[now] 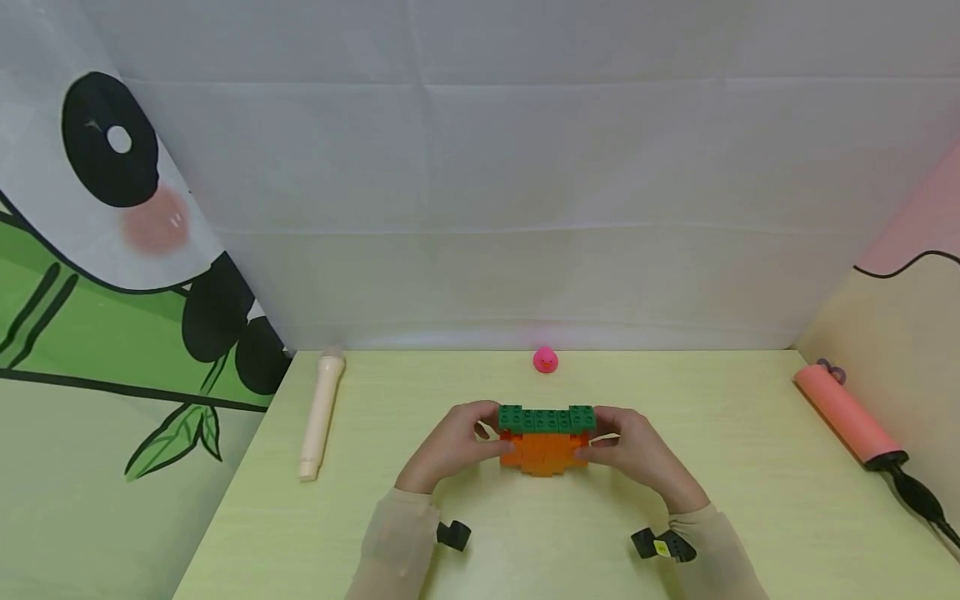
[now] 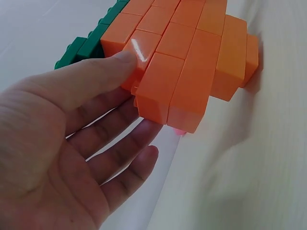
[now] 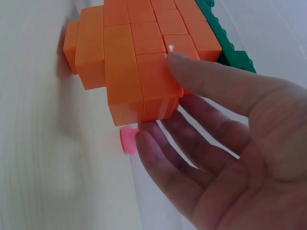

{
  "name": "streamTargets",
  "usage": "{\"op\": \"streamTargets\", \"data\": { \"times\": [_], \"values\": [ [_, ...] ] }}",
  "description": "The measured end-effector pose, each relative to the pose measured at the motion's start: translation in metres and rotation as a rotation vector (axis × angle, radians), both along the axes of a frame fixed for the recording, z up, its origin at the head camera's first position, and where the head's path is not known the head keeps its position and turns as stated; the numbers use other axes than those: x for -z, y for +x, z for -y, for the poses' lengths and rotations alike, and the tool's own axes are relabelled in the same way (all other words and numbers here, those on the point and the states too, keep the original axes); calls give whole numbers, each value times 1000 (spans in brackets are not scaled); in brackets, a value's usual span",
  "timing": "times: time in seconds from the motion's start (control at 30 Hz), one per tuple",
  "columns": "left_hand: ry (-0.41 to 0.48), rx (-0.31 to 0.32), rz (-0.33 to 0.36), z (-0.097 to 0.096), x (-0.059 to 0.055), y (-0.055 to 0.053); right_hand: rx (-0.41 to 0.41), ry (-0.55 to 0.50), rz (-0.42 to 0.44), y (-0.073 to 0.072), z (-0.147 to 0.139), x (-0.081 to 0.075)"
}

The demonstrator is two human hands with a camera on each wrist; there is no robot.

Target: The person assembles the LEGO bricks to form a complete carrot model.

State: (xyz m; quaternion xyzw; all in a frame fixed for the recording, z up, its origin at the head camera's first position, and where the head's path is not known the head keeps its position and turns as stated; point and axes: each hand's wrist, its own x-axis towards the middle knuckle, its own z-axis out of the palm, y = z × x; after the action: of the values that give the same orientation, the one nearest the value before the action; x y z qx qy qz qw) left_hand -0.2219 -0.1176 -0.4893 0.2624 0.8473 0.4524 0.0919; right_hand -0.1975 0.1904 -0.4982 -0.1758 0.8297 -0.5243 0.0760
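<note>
A model built of toy building bricks [image 1: 543, 454] stands upright on the table in the head view, its body orange and stepped in toward the bottom. Green studded bricks [image 1: 546, 420] form its top row, raised at both ends. My left hand [image 1: 461, 442] grips the model's left side, the thumb lying on the near orange face in the left wrist view and the fingers behind. On the opposite side my right hand [image 1: 633, 446] holds it the same way, thumb in front. The fingertips behind the bricks are partly hidden.
A small pink rubber duck [image 1: 546, 360] sits behind the model near the wall. On the left lies a pale cylindrical stick [image 1: 322, 417]. At the right edge rests a pink cylinder [image 1: 850, 415] with a black end and cord. Printed cloth walls [image 1: 480, 208] enclose the table.
</note>
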Motion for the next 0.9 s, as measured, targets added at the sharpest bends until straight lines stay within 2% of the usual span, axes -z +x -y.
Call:
{"op": "streamTargets", "data": {
  "times": [0.3,0.57,0.9],
  "values": [
    [25,-36,7,-1,2,0,71,21,32,2,2,-3],
    [76,-108,38,-7,9,-3,107,11,35,-2,3,4],
    [52,-203,85,-12,17,-5,174,-60,161,-4,11,12]
  ]
}}
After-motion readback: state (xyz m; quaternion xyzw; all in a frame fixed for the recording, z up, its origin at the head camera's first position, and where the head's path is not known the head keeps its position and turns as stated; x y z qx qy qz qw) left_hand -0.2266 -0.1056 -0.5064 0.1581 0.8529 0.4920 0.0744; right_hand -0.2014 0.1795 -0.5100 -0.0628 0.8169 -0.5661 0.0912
